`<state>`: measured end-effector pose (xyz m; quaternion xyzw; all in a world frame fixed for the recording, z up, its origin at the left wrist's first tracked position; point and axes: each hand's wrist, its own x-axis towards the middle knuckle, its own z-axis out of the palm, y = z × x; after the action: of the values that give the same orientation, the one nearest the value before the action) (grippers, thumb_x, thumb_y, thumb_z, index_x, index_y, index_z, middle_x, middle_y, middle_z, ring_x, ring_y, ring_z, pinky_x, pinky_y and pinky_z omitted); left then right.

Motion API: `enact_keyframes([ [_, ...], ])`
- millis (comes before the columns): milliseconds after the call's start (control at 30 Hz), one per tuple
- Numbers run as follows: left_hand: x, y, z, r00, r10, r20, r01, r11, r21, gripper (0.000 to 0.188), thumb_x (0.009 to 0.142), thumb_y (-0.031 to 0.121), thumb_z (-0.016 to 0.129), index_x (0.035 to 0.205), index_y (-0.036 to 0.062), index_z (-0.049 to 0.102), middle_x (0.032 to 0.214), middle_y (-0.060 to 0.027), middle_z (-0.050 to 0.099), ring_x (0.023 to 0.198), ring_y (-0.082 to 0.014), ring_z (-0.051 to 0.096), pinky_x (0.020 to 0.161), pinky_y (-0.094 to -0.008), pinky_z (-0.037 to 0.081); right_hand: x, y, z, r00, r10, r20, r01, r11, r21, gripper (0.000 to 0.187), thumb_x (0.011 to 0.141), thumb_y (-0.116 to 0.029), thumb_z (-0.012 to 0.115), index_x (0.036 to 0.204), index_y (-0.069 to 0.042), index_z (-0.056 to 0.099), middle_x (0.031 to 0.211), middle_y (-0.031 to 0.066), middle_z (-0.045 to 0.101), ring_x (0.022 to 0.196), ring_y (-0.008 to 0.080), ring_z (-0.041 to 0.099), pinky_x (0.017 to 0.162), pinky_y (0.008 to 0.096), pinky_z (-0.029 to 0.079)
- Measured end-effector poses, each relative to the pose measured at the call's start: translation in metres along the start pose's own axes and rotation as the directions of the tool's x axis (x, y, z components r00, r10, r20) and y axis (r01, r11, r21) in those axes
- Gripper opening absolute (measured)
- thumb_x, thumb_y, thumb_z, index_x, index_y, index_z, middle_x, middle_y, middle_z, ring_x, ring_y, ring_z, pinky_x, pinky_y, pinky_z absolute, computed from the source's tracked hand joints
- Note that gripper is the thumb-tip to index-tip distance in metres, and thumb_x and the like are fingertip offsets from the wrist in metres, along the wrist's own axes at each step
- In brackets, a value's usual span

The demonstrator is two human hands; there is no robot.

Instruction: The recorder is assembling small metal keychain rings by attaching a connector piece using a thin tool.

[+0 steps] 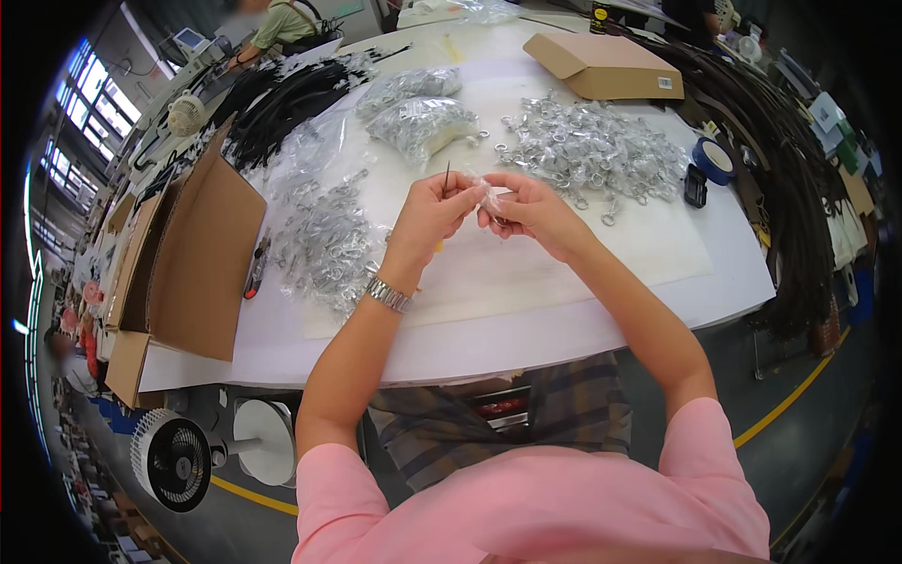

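Over the middle of the table my left hand and my right hand meet, fingertips pinched together. Between them is a small piece of clear plastic wrapping; what it contains is mostly hidden by the fingers. A thin dark pointed tool sticks up from my left hand, its kind not clear. Beyond my right hand lies a heap of metal ring fittings in clear wrappers. Left of my left wrist spreads a second pile of wrapped metal fittings. Two filled clear bags rest behind my hands.
A tall open cardboard box stands at the left, beside a red-and-black cutter. Another cardboard box, a blue tape roll and dark straps lie right. Black straps cover the far left; a fan stands below.
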<state>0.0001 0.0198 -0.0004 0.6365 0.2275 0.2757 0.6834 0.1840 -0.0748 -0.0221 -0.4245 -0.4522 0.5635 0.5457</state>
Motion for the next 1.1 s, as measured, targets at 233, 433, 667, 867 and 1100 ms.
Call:
enact_keyframes([
  [233, -0.002, -0.003, 0.007, 0.969, 0.090, -0.232, -0.055, 0.987, 0.153, 0.015, 0.094, 0.017, 0.072, 0.094, 0.0015, 0.068, 0.070, 0.0042, 0.058, 0.054, 0.0000, 0.042, 0.045, -0.0181, 0.027, 0.013, -0.002, 0.008, 0.999, 0.027, -0.030, -0.033, 0.968, -0.250, 0.023, 0.102, -0.026, 0.063, 0.104, -0.003, 0.068, 0.092, 0.0046, 0.071, 0.072, 0.0079, 0.063, 0.065, 0.0231, 0.053],
  [433, 0.001, 0.000, 0.010, 0.987, 0.081, -0.140, -0.082, 0.997, 0.001, 0.012, 0.095, 0.012, 0.069, 0.099, 0.0004, 0.068, 0.076, -0.0007, 0.064, 0.052, 0.0010, 0.039, 0.043, -0.0174, 0.024, 0.010, -0.011, -0.015, 0.958, 0.211, 0.194, -0.250, 0.946, 0.204, 0.021, 0.100, -0.025, 0.067, 0.102, -0.004, 0.068, 0.089, 0.0016, 0.069, 0.072, 0.0067, 0.062, 0.065, 0.0229, 0.053],
  [667, -0.002, 0.008, 0.001, 0.999, 0.037, -0.005, -0.038, 0.995, -0.089, 0.013, 0.096, 0.011, 0.066, 0.103, -0.0007, 0.066, 0.072, -0.0009, 0.058, 0.047, -0.0002, 0.036, 0.041, -0.0177, 0.024, 0.015, -0.001, -0.022, 0.891, 0.273, 0.363, -0.425, 0.782, 0.456, 0.019, 0.100, -0.019, 0.065, 0.107, -0.001, 0.066, 0.089, 0.0027, 0.068, 0.077, 0.0092, 0.062, 0.064, 0.0229, 0.052],
  [867, -0.002, 0.006, -0.011, 0.992, -0.050, 0.120, 0.071, 0.982, -0.173, 0.008, 0.096, 0.006, 0.061, 0.099, 0.0014, 0.067, 0.064, 0.0049, 0.050, 0.046, 0.0006, 0.032, 0.041, -0.0187, 0.021, 0.014, -0.005, -0.017, 0.931, 0.292, 0.220, -0.333, 0.924, 0.186, 0.021, 0.098, -0.018, 0.068, 0.109, 0.000, 0.071, 0.083, -0.0008, 0.068, 0.072, 0.0068, 0.061, 0.063, 0.0211, 0.051],
  [1100, 0.006, -0.007, -0.023, 0.995, 0.045, 0.086, 0.000, 0.886, -0.464, 0.006, 0.096, 0.006, 0.058, 0.098, 0.0037, 0.063, 0.059, 0.0051, 0.044, 0.043, -0.0015, 0.032, 0.039, -0.0203, 0.022, 0.009, -0.014, -0.010, 0.986, 0.164, 0.041, -0.164, 0.986, -0.020, 0.023, 0.096, -0.023, 0.072, 0.103, -0.002, 0.076, 0.078, -0.0035, 0.067, 0.067, 0.0042, 0.058, 0.063, 0.0198, 0.050],
])
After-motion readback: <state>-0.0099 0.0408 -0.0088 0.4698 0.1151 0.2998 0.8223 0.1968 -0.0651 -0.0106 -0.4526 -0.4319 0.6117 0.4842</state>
